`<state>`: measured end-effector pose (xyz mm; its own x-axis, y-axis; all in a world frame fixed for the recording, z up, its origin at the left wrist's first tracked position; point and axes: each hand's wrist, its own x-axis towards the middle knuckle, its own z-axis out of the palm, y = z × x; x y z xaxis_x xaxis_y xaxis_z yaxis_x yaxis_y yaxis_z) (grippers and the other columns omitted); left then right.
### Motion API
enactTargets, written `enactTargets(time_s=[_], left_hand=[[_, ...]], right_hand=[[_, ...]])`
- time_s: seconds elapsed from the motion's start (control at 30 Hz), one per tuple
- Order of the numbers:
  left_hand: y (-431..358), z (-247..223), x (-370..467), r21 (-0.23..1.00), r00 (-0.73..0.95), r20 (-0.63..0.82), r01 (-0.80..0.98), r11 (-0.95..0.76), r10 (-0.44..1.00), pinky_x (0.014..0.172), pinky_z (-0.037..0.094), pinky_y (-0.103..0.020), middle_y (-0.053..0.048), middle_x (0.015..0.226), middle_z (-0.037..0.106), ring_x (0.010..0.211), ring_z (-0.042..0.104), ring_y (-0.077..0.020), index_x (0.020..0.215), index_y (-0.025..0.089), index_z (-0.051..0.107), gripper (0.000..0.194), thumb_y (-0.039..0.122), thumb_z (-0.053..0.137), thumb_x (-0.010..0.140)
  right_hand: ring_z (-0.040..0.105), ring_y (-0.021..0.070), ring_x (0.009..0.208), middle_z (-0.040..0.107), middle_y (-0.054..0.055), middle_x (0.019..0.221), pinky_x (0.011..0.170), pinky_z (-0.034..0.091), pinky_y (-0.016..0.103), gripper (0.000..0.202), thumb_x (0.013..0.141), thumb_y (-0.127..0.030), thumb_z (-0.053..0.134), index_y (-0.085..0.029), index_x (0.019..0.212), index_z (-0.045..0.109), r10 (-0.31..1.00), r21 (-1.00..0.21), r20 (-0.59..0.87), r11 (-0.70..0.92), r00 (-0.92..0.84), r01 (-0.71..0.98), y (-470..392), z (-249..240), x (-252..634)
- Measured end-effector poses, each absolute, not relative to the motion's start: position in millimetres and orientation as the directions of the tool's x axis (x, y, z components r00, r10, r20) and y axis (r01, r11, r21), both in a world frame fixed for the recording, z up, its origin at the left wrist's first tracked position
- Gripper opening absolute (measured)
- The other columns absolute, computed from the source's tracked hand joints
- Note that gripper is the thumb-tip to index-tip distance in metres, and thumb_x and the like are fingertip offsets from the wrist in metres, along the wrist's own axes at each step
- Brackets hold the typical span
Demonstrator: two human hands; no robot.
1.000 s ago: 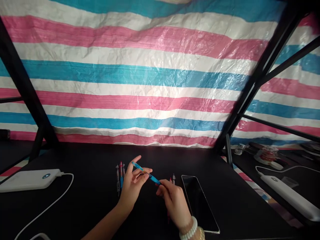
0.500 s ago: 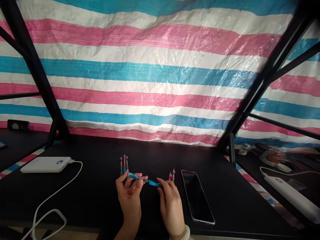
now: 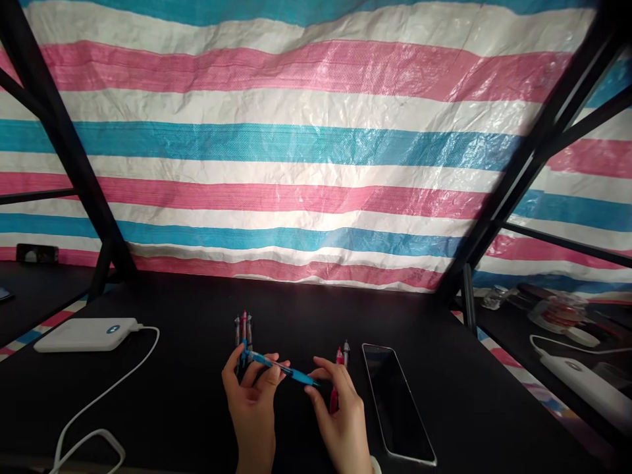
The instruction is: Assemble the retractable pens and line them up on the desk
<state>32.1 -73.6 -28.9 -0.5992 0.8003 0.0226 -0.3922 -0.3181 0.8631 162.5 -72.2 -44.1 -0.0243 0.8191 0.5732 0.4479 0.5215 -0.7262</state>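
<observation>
A blue pen (image 3: 301,377) with a clear barrel is held slantwise above the black table, its tip pointing right. My left hand (image 3: 251,398) is closed on the barrel, with the index finger at the clip end. At the tip, my right hand (image 3: 340,405) has its thumb and fingers apart on either side of the pen; whether they touch it is hard to tell. Behind my left hand lie several pens, among them a red pen (image 3: 244,322). Partly hidden by my right hand are another red pen (image 3: 339,357) and a grey pen (image 3: 346,352).
A dark-screened phone (image 3: 399,401) lies right of my right hand. On the left is a white power bank (image 3: 83,334) with a white cable (image 3: 118,388). Black frame bars (image 3: 518,164) and a striped sheet (image 3: 296,197) stand behind the table (image 3: 187,375).
My right fingers have spread from their pinch at the pen's tip, baring it. The pen has tilted lower on the right. The view has shifted slightly.
</observation>
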Motion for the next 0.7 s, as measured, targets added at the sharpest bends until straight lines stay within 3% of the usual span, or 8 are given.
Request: enactTargets(time_s=[0.37, 0.7], left_hand=[[-73.7, -29.9, 28.3, 0.858, -0.603, 0.006, -0.407, -0.314, 0.798, 0.080, 0.058, -0.042, -0.002, 0.090, 0.073, 0.081, 0.074, -0.0234, 0.109, 0.024, 0.050, 0.051, 0.022, 0.080, 0.068], [-77.6, -31.0, 26.9, 0.851, -0.587, -0.013, -0.431, -0.299, 0.810, 0.084, 0.056, -0.040, -0.002, 0.096, 0.073, 0.088, 0.073, -0.0213, 0.119, 0.028, 0.048, 0.054, 0.025, 0.077, 0.074]], right_hand=[[0.063, 0.0209, 0.085, 0.063, 0.001, 0.089, 0.083, 0.050, 0.036, 0.033, 0.089, -0.016, 0.062, -0.027, 0.119, 0.055, 0.834, -0.740, 0.551, 0.507, -0.033, 0.442, -73.0, -43.9, 163.2], [0.063, 0.0219, 0.088, 0.064, 0.001, 0.089, 0.088, 0.049, 0.038, 0.039, 0.084, -0.009, 0.061, -0.026, 0.119, 0.056, 0.833, -0.733, 0.551, 0.509, -0.044, 0.451, -74.6, -40.4, 161.5]])
